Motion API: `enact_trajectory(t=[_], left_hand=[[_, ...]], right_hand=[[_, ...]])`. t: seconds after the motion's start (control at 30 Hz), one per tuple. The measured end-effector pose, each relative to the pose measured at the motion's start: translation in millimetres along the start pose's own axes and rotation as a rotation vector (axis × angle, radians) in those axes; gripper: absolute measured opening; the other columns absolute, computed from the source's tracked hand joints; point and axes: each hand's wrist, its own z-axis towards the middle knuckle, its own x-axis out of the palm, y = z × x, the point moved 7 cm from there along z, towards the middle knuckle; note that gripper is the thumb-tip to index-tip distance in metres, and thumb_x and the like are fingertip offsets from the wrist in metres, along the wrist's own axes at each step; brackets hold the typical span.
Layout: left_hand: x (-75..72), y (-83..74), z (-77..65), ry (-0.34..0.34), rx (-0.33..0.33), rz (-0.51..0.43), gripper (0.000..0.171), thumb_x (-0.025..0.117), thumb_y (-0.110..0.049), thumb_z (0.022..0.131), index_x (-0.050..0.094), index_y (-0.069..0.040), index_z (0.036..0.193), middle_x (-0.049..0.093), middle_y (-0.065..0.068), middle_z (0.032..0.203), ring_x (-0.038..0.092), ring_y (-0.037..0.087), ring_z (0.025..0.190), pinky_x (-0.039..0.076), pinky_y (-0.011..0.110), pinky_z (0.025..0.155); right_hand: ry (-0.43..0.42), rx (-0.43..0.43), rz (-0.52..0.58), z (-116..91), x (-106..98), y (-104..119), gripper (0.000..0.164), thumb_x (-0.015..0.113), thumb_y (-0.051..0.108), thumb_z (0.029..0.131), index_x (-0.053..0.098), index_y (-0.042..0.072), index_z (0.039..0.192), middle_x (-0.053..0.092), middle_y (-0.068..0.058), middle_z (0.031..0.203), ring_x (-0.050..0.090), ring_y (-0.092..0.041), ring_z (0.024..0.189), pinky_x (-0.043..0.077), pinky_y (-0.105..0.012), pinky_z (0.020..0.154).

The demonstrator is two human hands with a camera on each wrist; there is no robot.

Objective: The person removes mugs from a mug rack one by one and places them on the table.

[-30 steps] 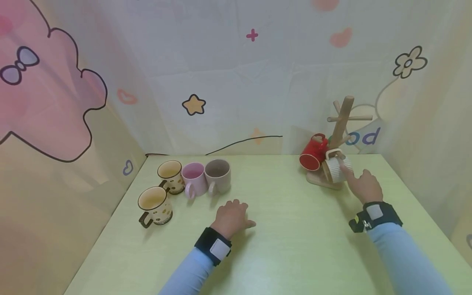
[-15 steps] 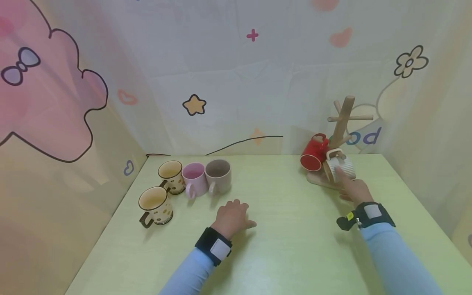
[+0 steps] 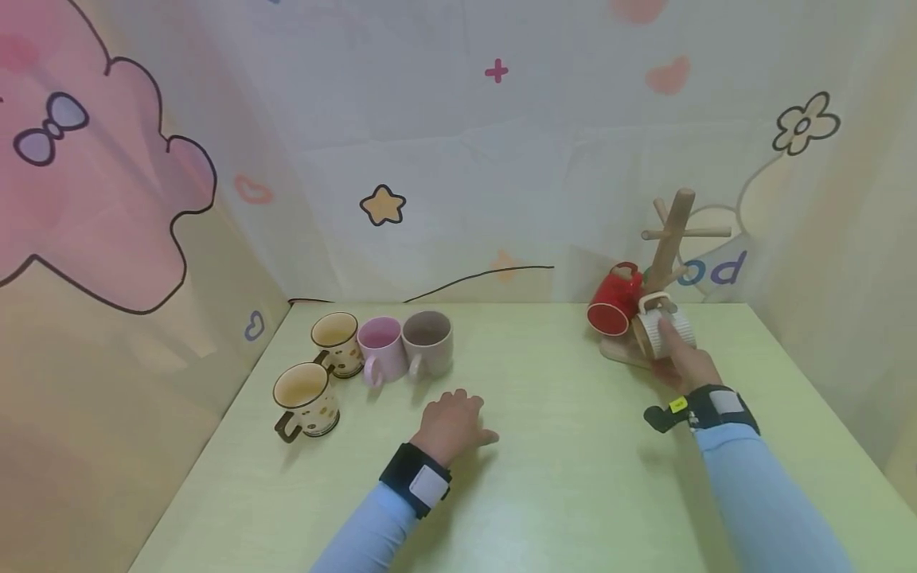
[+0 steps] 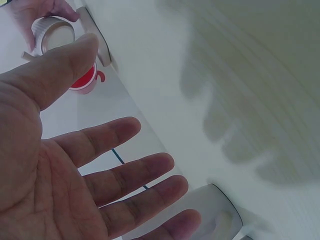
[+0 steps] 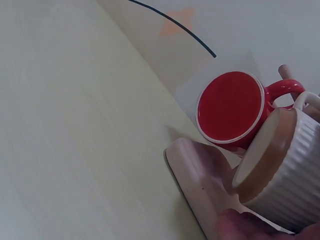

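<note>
White ribbed tan-banded cup [image 3: 672, 325] tilts, gripped by the right hand [image 3: 692, 368]; the empty left hand [image 3: 449, 426] spreads its fingers; blue-and-purple backdrop letters [image 3: 739, 267] read "od".

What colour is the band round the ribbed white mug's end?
The band is brown; the right wrist view shows it best.

The right hand [image 3: 693, 368] now sits further left, its fingers below the ribbed white mug [image 5: 290, 175] instead of off to its right.

Red mug [image 5: 230, 107] looks glossy ceramic, white mug [image 5: 292, 172] ribbed, mug tree [image 3: 668, 248] smooth matt wood, worktop [image 3: 559, 469] smooth.
</note>
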Motion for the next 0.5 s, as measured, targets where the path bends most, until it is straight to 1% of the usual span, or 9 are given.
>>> enact_trajectory(t=[0.13, 0.23, 0.4, 0.5], left_hand=[[1.0, 0.2, -0.2, 0.006, 0.000, -0.005, 0.051, 0.077, -0.050, 0.081, 0.067, -0.010, 0.112, 0.059, 0.008, 0.095, 0.058, 0.029, 0.088, 0.049, 0.043, 0.073], [2.0, 0.8, 0.3, 0.005, 0.000, 0.000, 0.052, 0.077, -0.050, 0.081, 0.067, -0.011, 0.112, 0.059, 0.008, 0.095, 0.058, 0.029, 0.087, 0.049, 0.043, 0.073], [2.3, 1.5, 0.5, 0.004, -0.002, -0.001, 0.051, 0.077, -0.051, 0.081, 0.067, -0.011, 0.111, 0.059, 0.008, 0.094, 0.059, 0.029, 0.087, 0.050, 0.043, 0.072], [2.2, 1.8, 0.6, 0.003, -0.003, 0.000, 0.052, 0.077, -0.051, 0.081, 0.067, -0.011, 0.111, 0.059, 0.008, 0.094, 0.059, 0.029, 0.087, 0.050, 0.042, 0.072]], right_hand=[[-0.025, 0.023, 0.155, 0.7, 1.1, 0.2, 0.123, 0.066, 0.069, 0.076, -0.004, 0.009, 0.158, 0.013, -0.013, 0.160, 0.038, -0.025, 0.132, 0.035, -0.036, 0.110], [-0.027, 0.035, 0.215, 0.3, 2.1, 0.9, 0.124, 0.071, 0.065, 0.075, -0.003, 0.012, 0.159, 0.017, -0.010, 0.157, 0.040, -0.020, 0.127, 0.036, -0.034, 0.109], [-0.049, 0.054, 0.239, -1.5, 2.2, 1.5, 0.122, 0.071, 0.064, 0.076, -0.003, 0.015, 0.159, 0.019, -0.008, 0.154, 0.039, -0.019, 0.127, 0.037, -0.032, 0.107], [-0.058, 0.055, 0.249, -1.9, 2.7, 2.2, 0.122, 0.071, 0.063, 0.076, -0.003, 0.016, 0.159, 0.018, -0.009, 0.155, 0.036, -0.020, 0.130, 0.037, -0.032, 0.107]])
